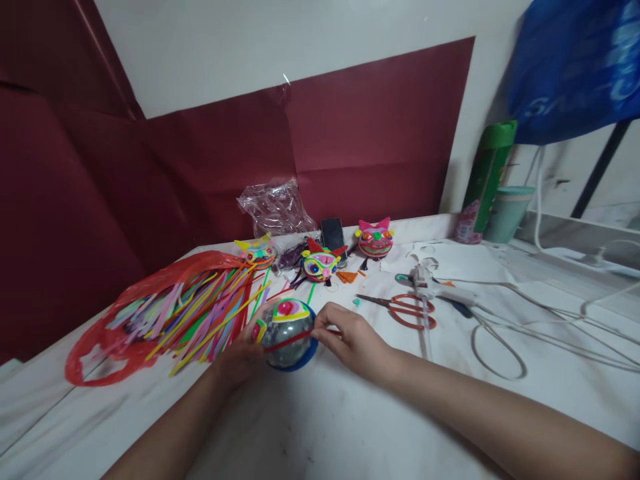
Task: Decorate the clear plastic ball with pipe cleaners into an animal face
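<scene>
My left hand [241,353] is closed round the left side of a clear ball [287,331] with a blue rim. Yellow, green and white outlines with red-pink centres decorate its top and left side. Pinched in my right hand [350,340] is a thin red strip [290,341], which lies across the ball's front and sticks out a little past my fingers. Just beyond the ball sits a small decorated head [321,265] with red horns. Two more stand behind, one yellow-horned [258,251] and one pink-eared [375,239].
Colourful strips [200,320] spread over a red plastic bag [83,340] at left. Scissors [400,310], a glue gun [440,288] and looped cable [500,333] lie right. Behind are a phone [333,235], clear plastic [275,207], a green can [487,177] and a cup [507,213].
</scene>
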Demonstrator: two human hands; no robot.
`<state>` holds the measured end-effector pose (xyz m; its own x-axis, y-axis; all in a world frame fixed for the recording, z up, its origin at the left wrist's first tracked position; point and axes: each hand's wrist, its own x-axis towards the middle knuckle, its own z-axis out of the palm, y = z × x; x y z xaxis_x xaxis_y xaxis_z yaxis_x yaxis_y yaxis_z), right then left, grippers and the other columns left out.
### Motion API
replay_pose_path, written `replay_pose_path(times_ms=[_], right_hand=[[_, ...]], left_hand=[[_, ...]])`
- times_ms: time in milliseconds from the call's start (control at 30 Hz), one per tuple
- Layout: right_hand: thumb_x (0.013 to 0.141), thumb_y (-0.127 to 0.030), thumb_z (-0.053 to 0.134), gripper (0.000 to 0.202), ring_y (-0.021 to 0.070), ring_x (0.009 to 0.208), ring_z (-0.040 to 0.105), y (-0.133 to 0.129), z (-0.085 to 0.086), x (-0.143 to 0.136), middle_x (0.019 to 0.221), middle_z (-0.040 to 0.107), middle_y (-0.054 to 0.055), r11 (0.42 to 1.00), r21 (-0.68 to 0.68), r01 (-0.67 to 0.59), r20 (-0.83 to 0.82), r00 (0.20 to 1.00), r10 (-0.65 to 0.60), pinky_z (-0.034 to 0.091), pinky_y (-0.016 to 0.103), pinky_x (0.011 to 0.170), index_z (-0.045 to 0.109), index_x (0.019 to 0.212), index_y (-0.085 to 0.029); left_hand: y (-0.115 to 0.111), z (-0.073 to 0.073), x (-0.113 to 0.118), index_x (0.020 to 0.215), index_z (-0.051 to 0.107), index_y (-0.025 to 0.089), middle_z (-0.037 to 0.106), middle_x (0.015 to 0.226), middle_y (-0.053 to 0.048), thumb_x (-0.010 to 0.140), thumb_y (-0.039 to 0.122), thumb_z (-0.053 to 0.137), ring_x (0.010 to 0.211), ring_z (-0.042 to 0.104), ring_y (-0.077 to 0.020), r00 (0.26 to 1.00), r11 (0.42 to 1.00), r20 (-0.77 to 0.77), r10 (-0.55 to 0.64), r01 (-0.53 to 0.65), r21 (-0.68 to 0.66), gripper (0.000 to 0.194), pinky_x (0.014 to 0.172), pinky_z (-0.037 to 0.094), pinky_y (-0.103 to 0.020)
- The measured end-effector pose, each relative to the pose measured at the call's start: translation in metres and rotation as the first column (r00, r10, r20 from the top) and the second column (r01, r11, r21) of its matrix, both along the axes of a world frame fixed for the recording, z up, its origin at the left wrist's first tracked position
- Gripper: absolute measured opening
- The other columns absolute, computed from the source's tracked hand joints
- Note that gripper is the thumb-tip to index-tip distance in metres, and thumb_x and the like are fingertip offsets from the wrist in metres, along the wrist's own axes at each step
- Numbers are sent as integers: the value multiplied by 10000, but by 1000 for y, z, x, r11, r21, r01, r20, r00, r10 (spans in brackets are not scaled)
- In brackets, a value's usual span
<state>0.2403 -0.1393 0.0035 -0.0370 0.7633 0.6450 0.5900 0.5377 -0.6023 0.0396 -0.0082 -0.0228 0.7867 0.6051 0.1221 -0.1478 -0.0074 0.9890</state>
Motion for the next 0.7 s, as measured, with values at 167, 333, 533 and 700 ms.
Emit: replay_pose_path(times_ms=[167,333,533,700], right_hand=[[893,-216,478,160,139,664,519,2,-5,2,730,530,20,1000,-8,16,10,1000,-16,434,252,617,481,735,-196],[885,-210,476,153,142,666,516,3,-7,2,729,528,18,999,-28,16,25,1000,-15,431,253,621,473,732,-199],[882,-213,486,139,135,653,504,2,-6,0,717,535,14,1000,-28,-10,30,999,11,417,240,586,490,745,-197],[869,-224,521,151,126,633,499,3,-4,0,688,546,4,998,-55,-20,11,1000,21,406,230,566,504,723,-189]], left_hand=[[-5,8,5,1296,457,227,636,1149,-95,543,154,689,1010,609,-292,989,987,94,-115,124,-99,792,823,496,-379],[-9,14,5,1321,427,231,608,1207,-108,525,127,682,1032,600,-304,986,978,110,-128,143,-152,843,795,507,-372],[-6,10,2,1296,452,243,623,1195,-67,499,109,699,1097,567,-326,986,972,98,-133,149,-180,846,853,485,-379],[-7,11,1,1275,464,242,641,1148,-64,506,171,740,1082,577,-339,983,972,97,-155,169,-166,821,837,488,-395]])
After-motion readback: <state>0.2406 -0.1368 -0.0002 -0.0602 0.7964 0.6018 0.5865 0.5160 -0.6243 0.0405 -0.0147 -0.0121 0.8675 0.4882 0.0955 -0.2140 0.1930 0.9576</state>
